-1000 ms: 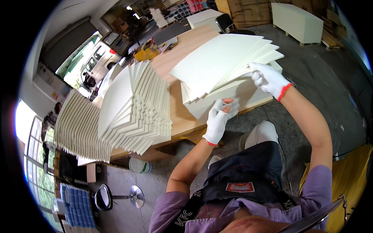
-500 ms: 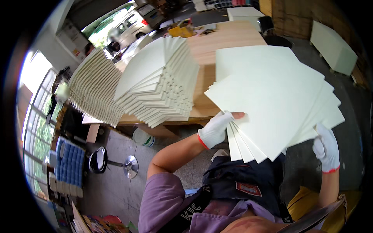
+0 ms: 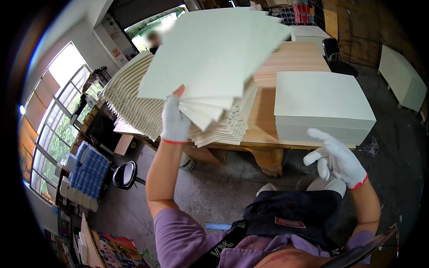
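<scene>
Here, left hand [image 3: 175, 119] gripping one fanned sheaf [image 3: 214, 53], right hand [image 3: 337, 158] free — two table stacks [image 3: 321, 107].

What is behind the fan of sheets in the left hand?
Behind the fan of sheets, held by the left hand, a fanned stack of pale boards shows on the wooden table. The fan covers the stack's middle.

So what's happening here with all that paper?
A person in white gloves is handling big cream sheets at a wooden table. The left hand holds up a fanned bunch of sheets by one corner, above a long fanned-out stack on the table. The right hand is free, open and low, just in front of a neat squared pile. Behind it lies a further flat stack.
</scene>
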Tool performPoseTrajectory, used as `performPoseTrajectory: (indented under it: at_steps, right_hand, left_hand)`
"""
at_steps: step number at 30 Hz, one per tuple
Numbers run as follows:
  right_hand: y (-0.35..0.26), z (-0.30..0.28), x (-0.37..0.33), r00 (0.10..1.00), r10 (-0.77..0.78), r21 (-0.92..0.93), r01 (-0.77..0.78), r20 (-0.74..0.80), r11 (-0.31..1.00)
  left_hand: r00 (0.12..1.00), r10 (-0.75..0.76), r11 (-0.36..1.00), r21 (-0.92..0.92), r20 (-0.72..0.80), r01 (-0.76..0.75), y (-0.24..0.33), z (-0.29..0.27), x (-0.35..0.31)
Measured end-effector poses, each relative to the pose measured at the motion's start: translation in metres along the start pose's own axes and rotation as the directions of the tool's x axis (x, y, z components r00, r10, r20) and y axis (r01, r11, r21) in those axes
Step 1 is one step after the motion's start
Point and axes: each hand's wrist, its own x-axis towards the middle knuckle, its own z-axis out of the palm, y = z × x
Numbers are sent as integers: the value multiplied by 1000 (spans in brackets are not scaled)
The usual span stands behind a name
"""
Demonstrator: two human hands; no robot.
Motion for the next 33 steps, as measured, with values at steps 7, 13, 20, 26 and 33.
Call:
performPoseTrajectory:
  at_steps: [7, 13, 20, 26, 33]
  right_hand:
    - [14, -7, -9, 1000, -6, 72, 7, -10, 997]
    - [21, -23, -18, 994, 41, 105, -31, -98, 994]
    - [29, -36, -25, 992, 31, 127, -15, -123, 992]
    - [35, -54, -45, 980, 23, -64, -36, -196, 997]
    - [-51, -136, -84, 716, -447, -835, -528, -536, 156]
  left_hand:
    - [989, 31, 999, -12, -146, -33, -23, -51, 137]
    - [940, -238, 967, 30, -245, 253, -43, -61, 154]
    - [957, -192, 975, 65, -216, 211, -37, -51, 146]
    - [979, -197, 980, -24, 55, 198, -11, -44, 58]
    - [770, -35, 672, 585, 637, -454, -115, 1, -74]
